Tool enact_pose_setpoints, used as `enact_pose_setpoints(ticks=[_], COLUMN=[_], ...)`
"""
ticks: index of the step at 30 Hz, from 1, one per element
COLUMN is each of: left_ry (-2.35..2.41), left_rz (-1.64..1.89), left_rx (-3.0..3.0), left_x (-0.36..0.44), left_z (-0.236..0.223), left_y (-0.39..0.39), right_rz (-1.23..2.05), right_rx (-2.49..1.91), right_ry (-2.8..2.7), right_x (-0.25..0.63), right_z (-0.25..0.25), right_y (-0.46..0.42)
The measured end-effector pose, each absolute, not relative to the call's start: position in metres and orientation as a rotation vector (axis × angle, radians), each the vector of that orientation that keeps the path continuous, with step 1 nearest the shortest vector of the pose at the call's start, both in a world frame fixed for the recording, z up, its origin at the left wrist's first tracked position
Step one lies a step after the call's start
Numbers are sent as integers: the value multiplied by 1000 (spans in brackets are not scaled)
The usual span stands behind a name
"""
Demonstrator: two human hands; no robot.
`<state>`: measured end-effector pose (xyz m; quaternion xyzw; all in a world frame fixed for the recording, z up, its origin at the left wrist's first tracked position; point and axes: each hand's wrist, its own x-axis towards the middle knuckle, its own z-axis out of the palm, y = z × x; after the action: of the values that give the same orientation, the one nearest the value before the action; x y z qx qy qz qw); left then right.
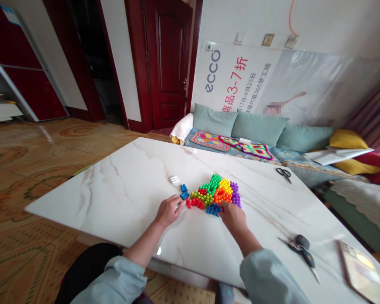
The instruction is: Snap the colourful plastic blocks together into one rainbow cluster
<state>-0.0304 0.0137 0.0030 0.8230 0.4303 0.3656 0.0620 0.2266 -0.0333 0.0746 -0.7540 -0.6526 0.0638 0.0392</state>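
A flat cluster of bright round beads lies on the white marbled table (114,185). It has green beads (214,182), yellow beads (224,185), purple beads (236,196), orange beads (222,195), olive beads (205,198) and red beads (197,203). At its near edge, the fingertips of my right hand (233,217) pinch at the blue beads (213,210). My left hand (169,211) is closed, thumb and fingers together, just left of the red beads; what it holds is hidden. Several blue tube-like pieces (184,195) lie just beyond its fingertips, with small white pieces (174,180) farther back.
Black scissors (284,173) lie near the far right corner. A second, dark-handled pair of scissors (299,249) and a phone (362,270) are on the right. Behind the table stands a sofa with green cushions (259,126).
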Motion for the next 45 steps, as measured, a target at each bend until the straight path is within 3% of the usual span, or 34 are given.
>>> enact_pose_setpoints(ticks=[18,30,45], left_ry=[1226,902,688], left_rz=[1636,1421,1354], left_rx=[2226,2519,2663], left_x=[-28,-20,-19], left_z=[4,-8,-10], left_y=[18,12,12], right_rz=[193,408,406], right_rx=[-1986,-1725,-1787], right_ry=[-2083,-2101,-2211], right_x=[168,142,138], right_z=[98,92,73], right_y=[-45,-45,-32])
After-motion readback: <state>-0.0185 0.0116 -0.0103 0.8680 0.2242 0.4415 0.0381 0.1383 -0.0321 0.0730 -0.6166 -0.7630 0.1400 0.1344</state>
